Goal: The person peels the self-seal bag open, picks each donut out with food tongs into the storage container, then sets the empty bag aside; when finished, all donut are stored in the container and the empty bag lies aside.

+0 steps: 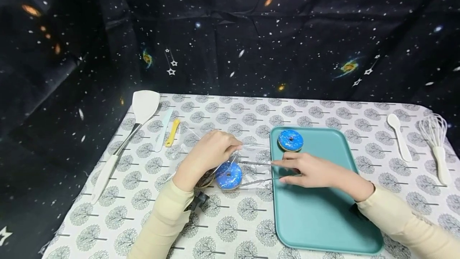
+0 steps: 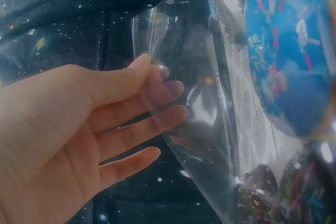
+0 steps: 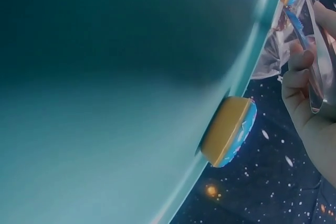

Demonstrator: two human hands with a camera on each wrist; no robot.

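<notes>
My left hand (image 1: pixel 213 152) pinches the edge of a clear plastic bag (image 2: pixel 197 103) between thumb and forefinger, the other fingers spread behind the film. A blue-iced doughnut (image 1: pixel 229 176) with sprinkles lies at the bag, beside a dark chocolate doughnut (image 1: pixel 204 180) partly hidden by my left wrist. My right hand (image 1: pixel 312 171) grips metal tongs (image 3: pixel 321 66) over the tray's left edge. Their two arms reach left, spread apart, with the ends at the blue doughnut in the head view. Another blue-iced doughnut (image 1: pixel 290 140) sits in the teal tray's (image 1: pixel 323 219) far left corner.
At the left lie a white-headed turner (image 1: pixel 145 105), a pale blue spreader knife (image 1: pixel 163 131) and a small yellow-handled tool (image 1: pixel 173 132). A white spoon (image 1: pixel 399 137) and a whisk (image 1: pixel 436 149) lie right of the tray. A tree-print cloth (image 1: pixel 230 227) covers the table.
</notes>
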